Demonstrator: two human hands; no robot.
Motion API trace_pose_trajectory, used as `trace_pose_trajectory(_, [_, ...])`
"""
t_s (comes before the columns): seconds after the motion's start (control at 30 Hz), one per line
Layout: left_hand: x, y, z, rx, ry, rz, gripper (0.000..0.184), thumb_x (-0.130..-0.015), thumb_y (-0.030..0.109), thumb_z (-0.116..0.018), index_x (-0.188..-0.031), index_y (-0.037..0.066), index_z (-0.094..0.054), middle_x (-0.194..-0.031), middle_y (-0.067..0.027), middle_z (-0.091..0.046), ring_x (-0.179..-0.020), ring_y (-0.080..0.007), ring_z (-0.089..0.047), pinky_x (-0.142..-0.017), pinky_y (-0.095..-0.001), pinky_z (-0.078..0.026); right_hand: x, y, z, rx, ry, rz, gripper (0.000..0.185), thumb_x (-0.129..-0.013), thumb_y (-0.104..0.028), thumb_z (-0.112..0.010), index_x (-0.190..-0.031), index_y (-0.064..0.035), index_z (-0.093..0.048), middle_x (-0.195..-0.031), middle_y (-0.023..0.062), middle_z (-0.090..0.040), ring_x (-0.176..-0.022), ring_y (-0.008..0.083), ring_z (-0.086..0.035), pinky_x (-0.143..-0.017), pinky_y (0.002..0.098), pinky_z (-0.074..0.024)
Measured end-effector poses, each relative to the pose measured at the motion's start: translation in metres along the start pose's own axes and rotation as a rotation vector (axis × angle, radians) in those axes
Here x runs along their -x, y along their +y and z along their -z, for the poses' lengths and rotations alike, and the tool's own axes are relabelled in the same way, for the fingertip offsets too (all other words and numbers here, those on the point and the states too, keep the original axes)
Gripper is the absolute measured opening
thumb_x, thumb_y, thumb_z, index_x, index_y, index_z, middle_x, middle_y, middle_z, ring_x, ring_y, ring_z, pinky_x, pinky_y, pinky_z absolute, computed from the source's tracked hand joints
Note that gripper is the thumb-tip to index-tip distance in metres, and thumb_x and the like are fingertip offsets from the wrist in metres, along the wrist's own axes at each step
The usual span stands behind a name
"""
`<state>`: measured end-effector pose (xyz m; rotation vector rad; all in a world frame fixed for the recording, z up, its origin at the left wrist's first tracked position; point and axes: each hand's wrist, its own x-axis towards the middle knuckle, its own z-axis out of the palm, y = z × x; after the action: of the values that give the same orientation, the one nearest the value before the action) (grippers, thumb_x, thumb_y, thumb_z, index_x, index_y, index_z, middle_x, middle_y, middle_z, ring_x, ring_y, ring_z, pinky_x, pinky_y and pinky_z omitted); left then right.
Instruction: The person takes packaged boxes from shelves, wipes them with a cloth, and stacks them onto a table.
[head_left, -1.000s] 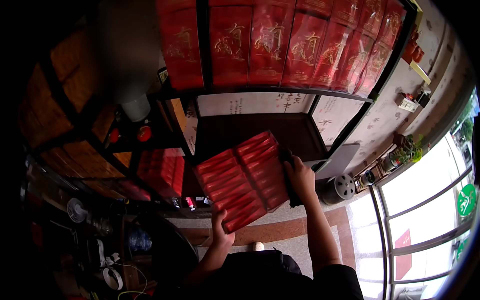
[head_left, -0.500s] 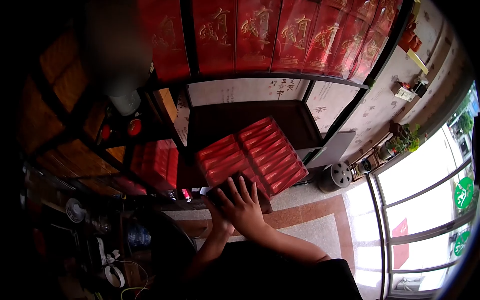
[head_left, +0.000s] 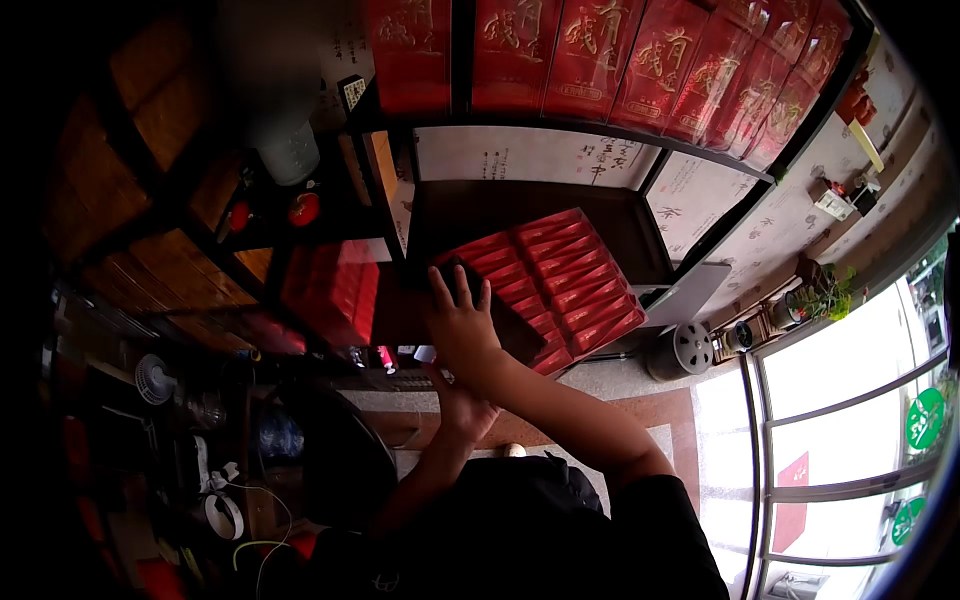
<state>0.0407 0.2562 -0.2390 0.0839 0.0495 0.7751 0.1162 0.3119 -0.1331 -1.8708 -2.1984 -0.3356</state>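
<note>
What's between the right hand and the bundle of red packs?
The head view shows a dark item, too dim to identify, between the spread right hand and the bundle of red packs.

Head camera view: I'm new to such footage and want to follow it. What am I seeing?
There is no machine here, just a person's bare hands, filmed from a camera on their head looking forward and down. The right hand, fingers spread, and the left hand, below it, are at the near side of a pack of red boxes. Something dark there hides part of the grip. Whether the pack rests on the dark shelf is unclear. Tall red boxes stand above.
</note>
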Motion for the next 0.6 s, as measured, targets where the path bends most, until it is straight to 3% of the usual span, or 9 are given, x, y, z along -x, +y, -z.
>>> trace_pose_trajectory(0.03, [0.003,-0.003,-0.016,0.004,0.004,-0.008,0.104,-0.075,0.092,-0.024,-0.15,0.021,-0.034,-0.143,-0.004,-0.048,-0.128,-0.0241,-0.049,-0.098,-0.0456,-0.047,0.012,-0.003,0.011,-0.003,-0.005,0.008,0.035,-0.087,-0.03,-0.058,-0.118,-0.015,-0.067,-0.153,0.0169,-0.034,-0.143,0.0443,-0.027,-0.106,0.0717,-0.0261])
trace_pose_trajectory(0.1, [0.002,-0.005,-0.037,-0.242,0.245,-0.187,0.1,-0.079,0.09,-0.024,-0.148,0.019,-0.037,-0.14,-0.0044,-0.051,-0.128,-0.0232,-0.049,-0.102,-0.0441,-0.044,0.037,-0.007,0.029,-0.049,-0.131,0.041,0.037,-0.085,-0.03,-0.061,-0.116,-0.0113,-0.067,-0.148,0.0152,-0.041,-0.142,0.0416,-0.031,-0.106,0.0697,-0.0286])
trace_pose_trajectory(0.23, [0.002,-0.007,-0.036,-0.051,0.21,-0.256,0.086,-0.091,0.079,-0.02,-0.144,0.015,-0.042,-0.142,-0.0049,-0.049,-0.131,-0.0224,-0.047,-0.106,-0.0429,-0.041,0.083,0.005,0.029,-0.031,0.055,0.158,0.038,-0.081,-0.03,-0.064,-0.111,-0.0091,-0.069,-0.142,0.0122,-0.049,-0.14,0.0396,-0.036,-0.107,0.0674,-0.0309])
trace_pose_trajectory(0.3, [0.005,-0.002,-0.038,-0.017,0.113,-0.143,0.087,-0.089,0.08,-0.028,-0.145,0.015,-0.041,-0.138,-0.0048,-0.052,-0.127,-0.0217,-0.05,-0.105,-0.0396,-0.042,0.094,0.018,0.035,-0.165,0.178,0.324,0.021,-0.077,-0.024,-0.064,-0.091,-0.0107,-0.072,-0.139,0.0117,-0.053,-0.135,0.0391,-0.043,-0.104,0.0624,-0.0394])
trace_pose_trajectory(0.33, [0.005,0.0,-0.029,-0.017,0.118,-0.139,0.087,-0.089,0.08,-0.028,-0.145,0.015,-0.041,-0.138,-0.0048,-0.052,-0.127,-0.0217,-0.05,-0.105,-0.0396,-0.042,0.097,0.029,0.052,-0.206,0.131,0.386,0.021,-0.08,-0.022,-0.061,-0.097,-0.0167,-0.072,-0.135,0.0071,-0.057,-0.131,0.0315,-0.05,-0.106,0.054,-0.0413])
trace_pose_trajectory(0.4, [0.0,0.0,-0.005,0.082,-0.229,-0.079,0.067,-0.099,0.064,-0.031,-0.142,0.015,-0.046,-0.139,-0.0042,-0.053,-0.129,-0.0206,-0.049,-0.108,-0.0377,-0.039,0.107,0.055,0.046,-0.206,0.212,0.473,0.024,-0.081,-0.021,-0.06,-0.102,-0.0209,-0.071,-0.133,0.0054,-0.059,-0.128,0.0283,-0.053,-0.106,0.0498,-0.0423])
trace_pose_trajectory(0.47, [0.001,-0.008,-0.022,0.022,-0.134,-0.081,0.063,-0.1,0.06,-0.034,-0.141,0.014,-0.047,-0.137,-0.0049,-0.054,-0.127,-0.0202,-0.051,-0.107,-0.0367,-0.041,0.112,0.074,0.04,-0.102,0.374,0.591,0.035,-0.085,-0.022,-0.057,-0.118,-0.0315,-0.064,-0.131,0.0014,-0.061,-0.119,0.0207,-0.06,-0.106,0.0405,-0.0441])
trace_pose_trajectory(0.53, [0.002,-0.007,-0.04,-0.123,0.002,-0.022,0.056,-0.101,0.049,-0.043,-0.14,0.01,-0.047,-0.137,-0.0071,-0.055,-0.123,-0.0195,-0.054,-0.104,-0.0365,-0.044,0.115,0.087,0.029,-0.079,0.468,0.571,0.036,-0.086,-0.021,-0.057,-0.121,-0.0297,-0.062,-0.128,0.0013,-0.063,-0.114,0.0211,-0.063,-0.102,0.0392,-0.0463])
trace_pose_trajectory(0.6, [0.001,-0.005,-0.059,-0.229,0.143,-0.027,0.057,-0.099,0.049,-0.047,-0.141,0.01,-0.046,-0.137,-0.0054,-0.054,-0.124,-0.0188,-0.052,-0.103,-0.0354,-0.045,0.117,0.103,0.023,-0.026,0.544,0.518,0.033,-0.087,-0.02,-0.057,-0.119,-0.0268,-0.062,-0.124,0.0024,-0.065,-0.111,0.0215,-0.064,-0.097,0.0379,-0.0488])
